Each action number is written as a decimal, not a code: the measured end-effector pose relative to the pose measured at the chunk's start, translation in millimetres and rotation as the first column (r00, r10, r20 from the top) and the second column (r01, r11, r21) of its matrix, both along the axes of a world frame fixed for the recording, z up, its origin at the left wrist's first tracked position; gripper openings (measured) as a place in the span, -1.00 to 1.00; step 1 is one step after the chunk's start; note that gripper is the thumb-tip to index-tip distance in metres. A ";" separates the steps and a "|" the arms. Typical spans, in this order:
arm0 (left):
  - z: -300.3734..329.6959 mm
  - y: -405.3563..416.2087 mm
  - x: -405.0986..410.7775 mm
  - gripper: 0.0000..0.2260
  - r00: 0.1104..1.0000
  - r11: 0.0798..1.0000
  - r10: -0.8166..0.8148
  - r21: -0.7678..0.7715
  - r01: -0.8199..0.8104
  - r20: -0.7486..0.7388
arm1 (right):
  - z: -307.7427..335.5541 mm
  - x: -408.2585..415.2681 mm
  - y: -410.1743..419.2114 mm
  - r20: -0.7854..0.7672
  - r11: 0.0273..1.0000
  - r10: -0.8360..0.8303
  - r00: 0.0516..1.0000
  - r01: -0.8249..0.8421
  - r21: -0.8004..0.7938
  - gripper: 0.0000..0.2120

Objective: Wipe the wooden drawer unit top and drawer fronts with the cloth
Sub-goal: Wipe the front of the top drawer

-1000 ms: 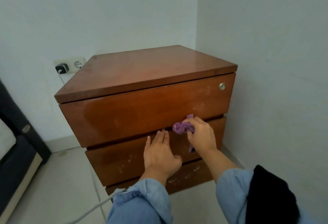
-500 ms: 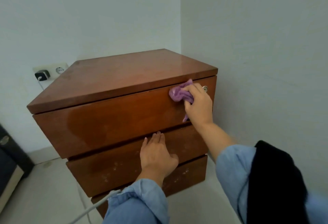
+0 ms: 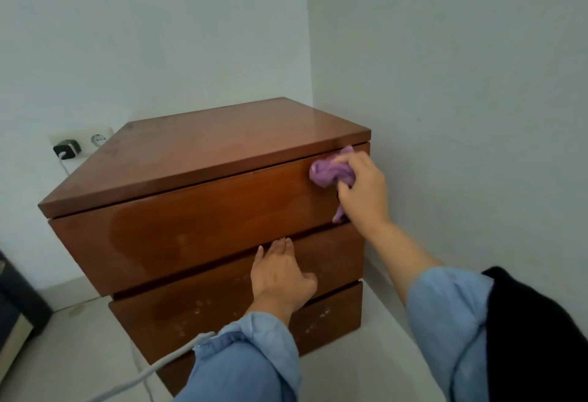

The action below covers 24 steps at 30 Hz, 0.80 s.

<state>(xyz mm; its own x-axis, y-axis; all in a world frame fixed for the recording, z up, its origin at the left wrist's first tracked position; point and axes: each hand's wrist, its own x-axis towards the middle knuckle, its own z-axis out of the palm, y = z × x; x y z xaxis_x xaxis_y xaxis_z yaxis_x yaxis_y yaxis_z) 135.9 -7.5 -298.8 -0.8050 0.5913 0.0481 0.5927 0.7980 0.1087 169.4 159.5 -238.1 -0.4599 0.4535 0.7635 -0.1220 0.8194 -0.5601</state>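
A brown wooden drawer unit [image 3: 203, 153] with three drawer fronts stands in a room corner. My right hand [image 3: 362, 191] grips a crumpled purple cloth [image 3: 329, 172] and presses it against the top drawer front [image 3: 191, 230] at its upper right corner, hiding the lock there. My left hand [image 3: 280, 277] lies flat, fingers together, on the middle drawer front [image 3: 197, 300], just under the gap below the top drawer. The bottom drawer front [image 3: 327, 315] carries pale smudges.
White walls close in behind and to the right of the unit. A wall socket with a black charger [image 3: 66, 148] sits at the left, its white cable [image 3: 152, 370] trailing over the floor. A dark piece of furniture [image 3: 16, 303] stands at the far left.
My right hand has carried the cloth from the gap above the middle drawer up to the top drawer's upper right corner. My left hand has stayed flat on the middle drawer.
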 end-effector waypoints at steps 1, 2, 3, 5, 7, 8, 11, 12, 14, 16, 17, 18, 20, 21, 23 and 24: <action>-0.6 3.5 -0.7 -0.29 1.000 1.000 -0.008 -0.002 0.008 0.006 | 12.7 -3.3 6.5 -0.019 1.000 -0.010 1.000 0.011 0.002 -0.73; -1.2 4.9 -1.2 -0.29 1.000 1.000 -0.010 -0.010 0.010 0.011 | 20.9 -6.8 10.6 -0.004 1.000 -0.013 1.000 0.013 0.003 -0.73; -2.1 6.1 -1.0 -0.29 1.000 1.000 -0.009 -0.016 0.009 0.008 | 22.4 -10.1 14.1 0.015 1.000 -0.010 1.000 0.010 0.000 -0.74; -6.4 6.9 -1.7 -0.29 1.000 1.000 -0.006 -0.003 0.006 -0.014 | 6.2 -15.2 15.5 -0.005 1.000 -0.004 1.000 0.004 -0.031 -0.75; -10.6 6.4 -1.3 -0.29 0.999 0.999 0.002 0.037 -0.001 -0.048 | -27.2 -15.3 12.1 -0.028 0.996 -0.004 1.000 0.002 -0.089 -0.74; -12.5 6.9 -0.4 -0.28 0.998 0.998 0.008 0.056 -0.005 -0.065 | -46.2 -14.3 10.5 -0.005 0.991 -0.005 1.000 0.005 -0.133 -0.74; -17.1 7.7 1.3 -0.27 0.997 0.998 0.016 0.068 -0.011 -0.074 | -97.5 -10.3 5.1 0.138 0.970 -0.033 0.990 0.065 -0.235 -0.75; -17.9 7.0 1.3 -0.27 0.997 0.998 0.014 0.066 -0.009 -0.075 | -105.9 -9.2 4.9 0.181 0.969 -0.048 0.982 0.090 -0.229 -0.76; -18.2 5.9 -0.6 -0.27 0.998 0.998 0.007 0.070 -0.002 -0.070 | -106.6 -8.4 8.7 0.260 0.971 -0.056 0.964 0.113 -0.210 -0.79; -17.4 5.6 -2.7 -0.27 0.998 0.998 0.001 0.066 0.003 -0.059 | -97.9 -6.2 13.0 0.347 0.977 -0.044 0.937 0.113 -0.181 -0.79; -16.1 5.3 -3.0 -0.27 0.999 0.998 -0.002 0.060 0.005 -0.047 | -94.9 -3.4 13.9 0.385 0.979 -0.035 0.922 0.109 -0.173 -0.77; -14.3 4.5 -3.2 -0.27 1.000 0.999 -0.009 0.051 0.011 -0.029 | -92.9 0.9 12.6 0.415 0.979 -0.018 0.910 0.100 -0.177 -0.73; -12.0 -2.0 -3.0 -0.28 1.000 0.999 -0.028 0.039 0.028 0.002 | -93.2 14.0 6.8 0.462 0.971 0.021 0.887 0.093 -0.221 -0.60; -11.8 -8.9 -3.0 -0.29 1.000 0.999 -0.029 0.043 0.028 0.006 | -96.0 20.8 4.6 0.481 0.960 0.038 0.876 0.102 -0.261 -0.52; -14.6 -31.8 -2.5 -0.32 1.000 0.997 0.014 0.073 -0.013 -0.014 | -103.4 32.8 2.4 0.508 0.938 0.055 0.860 0.130 -0.320 -0.39; -17.6 -44.8 -2.7 -0.33 0.999 0.996 0.043 0.083 -0.041 -0.027 | -107.0 36.9 3.6 0.517 0.934 0.057 0.854 0.137 -0.330 -0.37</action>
